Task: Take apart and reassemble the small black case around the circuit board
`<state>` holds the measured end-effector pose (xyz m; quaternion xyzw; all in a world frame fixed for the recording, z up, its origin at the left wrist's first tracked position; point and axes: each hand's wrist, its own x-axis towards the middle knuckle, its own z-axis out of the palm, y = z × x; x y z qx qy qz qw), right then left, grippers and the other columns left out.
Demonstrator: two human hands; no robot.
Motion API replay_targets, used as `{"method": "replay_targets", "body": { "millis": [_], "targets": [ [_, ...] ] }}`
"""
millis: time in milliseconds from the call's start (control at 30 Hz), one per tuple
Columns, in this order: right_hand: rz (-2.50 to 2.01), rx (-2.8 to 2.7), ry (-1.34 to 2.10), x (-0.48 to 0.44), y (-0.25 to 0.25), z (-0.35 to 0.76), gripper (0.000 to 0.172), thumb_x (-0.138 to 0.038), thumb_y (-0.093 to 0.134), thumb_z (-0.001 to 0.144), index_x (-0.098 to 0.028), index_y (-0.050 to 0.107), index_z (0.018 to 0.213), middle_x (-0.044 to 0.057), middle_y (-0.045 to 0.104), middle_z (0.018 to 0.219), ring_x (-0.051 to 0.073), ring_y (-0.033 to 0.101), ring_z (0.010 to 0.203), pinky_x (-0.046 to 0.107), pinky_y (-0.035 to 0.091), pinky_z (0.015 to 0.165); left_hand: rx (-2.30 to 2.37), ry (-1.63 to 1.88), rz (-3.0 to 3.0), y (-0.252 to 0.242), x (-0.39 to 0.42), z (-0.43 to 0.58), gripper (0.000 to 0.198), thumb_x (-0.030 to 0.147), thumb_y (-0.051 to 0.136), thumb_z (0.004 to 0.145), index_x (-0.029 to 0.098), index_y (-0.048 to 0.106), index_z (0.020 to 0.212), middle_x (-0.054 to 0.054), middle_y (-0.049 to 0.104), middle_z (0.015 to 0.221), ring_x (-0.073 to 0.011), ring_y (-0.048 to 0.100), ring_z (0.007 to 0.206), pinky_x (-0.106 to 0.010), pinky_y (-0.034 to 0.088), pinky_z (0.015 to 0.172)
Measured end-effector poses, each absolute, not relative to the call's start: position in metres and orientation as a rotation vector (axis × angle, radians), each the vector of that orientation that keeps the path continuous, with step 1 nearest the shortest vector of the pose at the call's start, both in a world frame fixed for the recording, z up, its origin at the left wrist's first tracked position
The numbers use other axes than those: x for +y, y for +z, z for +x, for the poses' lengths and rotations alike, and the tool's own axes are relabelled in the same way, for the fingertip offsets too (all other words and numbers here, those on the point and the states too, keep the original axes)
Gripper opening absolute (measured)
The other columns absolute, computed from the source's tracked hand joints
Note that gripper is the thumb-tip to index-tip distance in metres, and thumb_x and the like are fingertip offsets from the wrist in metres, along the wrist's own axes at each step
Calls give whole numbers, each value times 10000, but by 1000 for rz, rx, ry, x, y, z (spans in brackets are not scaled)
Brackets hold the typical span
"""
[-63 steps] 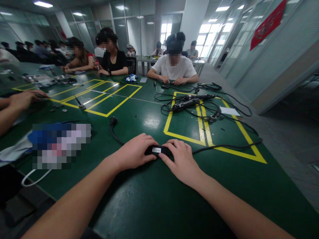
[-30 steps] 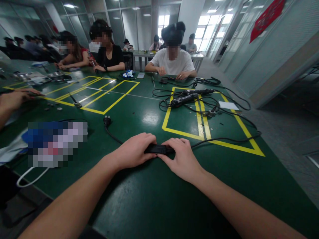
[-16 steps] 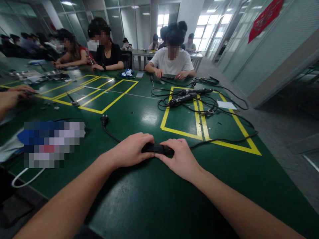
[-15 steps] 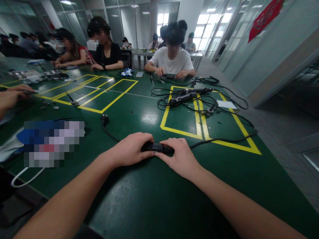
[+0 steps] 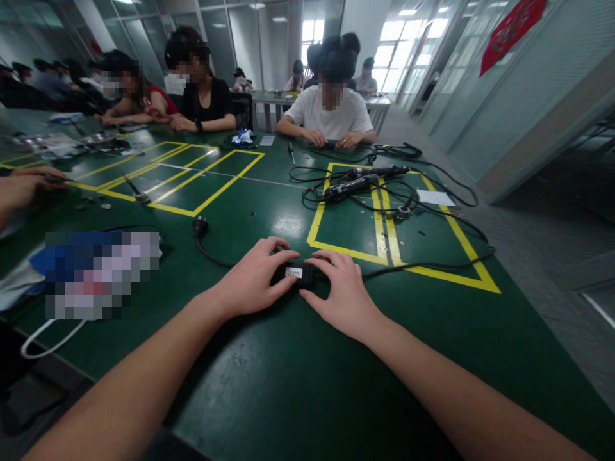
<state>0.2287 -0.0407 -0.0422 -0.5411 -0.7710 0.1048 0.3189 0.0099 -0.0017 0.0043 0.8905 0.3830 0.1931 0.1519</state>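
A black power adapter [image 5: 307, 275] with a white label faces up on the green table in front of me. My left hand [image 5: 262, 275] grips its left part, thumb on the near side and fingers on the far side. Around the adapter's right end, my right hand [image 5: 339, 288] is open, thumb and fingers spread apart; whether they touch it I cannot tell. From the left a black cord runs to a plug [image 5: 200, 225]. Another black cord [image 5: 432, 265] leaves on the right and curves toward the back.
Black electric screwdrivers [image 5: 350, 187] lie among tangled cables at back right, inside yellow tape [image 5: 312, 218]. A blurred-out bundle [image 5: 103, 275] with a white loop is at left. Across the table a person in white [image 5: 331, 115] works; another person's hand [image 5: 24, 189] is at far left.
The adapter has turned so its white label now shows. My right hand's thumb and fingers have spread apart from their pinch on the adapter's right end.
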Motion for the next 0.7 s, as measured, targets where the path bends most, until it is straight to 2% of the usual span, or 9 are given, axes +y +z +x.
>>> {"method": "replay_targets", "body": {
  "millis": [233,533,700],
  "targets": [
    [-1485,-2079,253,-38,-46,229,314,-316,769,889,-290,766,1202,105,679,1296,352,592,1234,563,496,1006,999,456,2579,2,-1,10,377,344,686,962,233,699,1322,-119,685,1221,-281,637,1126,-478,545,1030],
    [-1482,-2056,291,-38,-47,231,325,-326,784,888,-287,770,1210,106,687,1290,358,596,1224,558,503,995,1017,529,2506,6,2,9,327,350,627,1004,232,701,1300,-106,708,1228,-271,642,1141,-459,535,1040],
    [-1481,-2058,297,-38,-45,231,343,-339,783,885,-287,769,1224,100,687,1292,355,598,1224,555,496,1007,1303,591,2494,4,12,3,373,337,616,983,204,679,1326,-121,718,1239,-304,638,1155,-500,516,1057]
  ]
}}
